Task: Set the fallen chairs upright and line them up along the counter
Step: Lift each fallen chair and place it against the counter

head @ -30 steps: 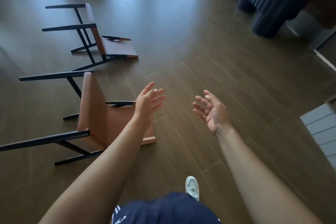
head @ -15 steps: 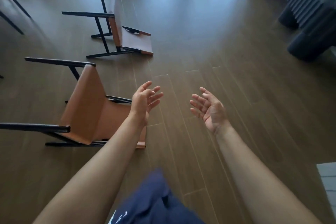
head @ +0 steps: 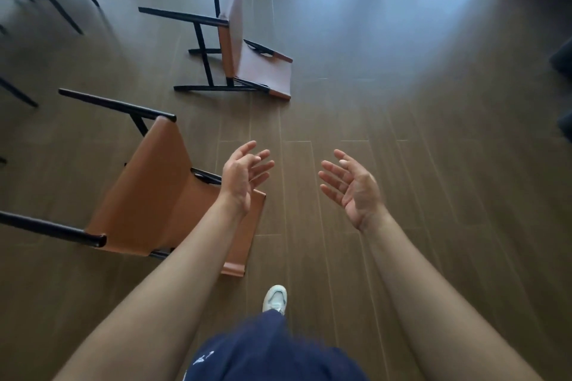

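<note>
Head: near chair (head: pixel 148 195), far chair (head: pixel 260 71) fallen; shorts print (head: pixel 202 359) illegible.

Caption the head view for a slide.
Empty left hand and right hand reach out over the wood floor, where the near chair and far chair lie tipped over.

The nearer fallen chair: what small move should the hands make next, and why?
Probably lower the left hand and right hand to the backrest of the nearer chair. Both hands are open and hold nothing, and this chair lies on its back closest to the person, legs pointing sideways. The farther chair can wait.
</note>
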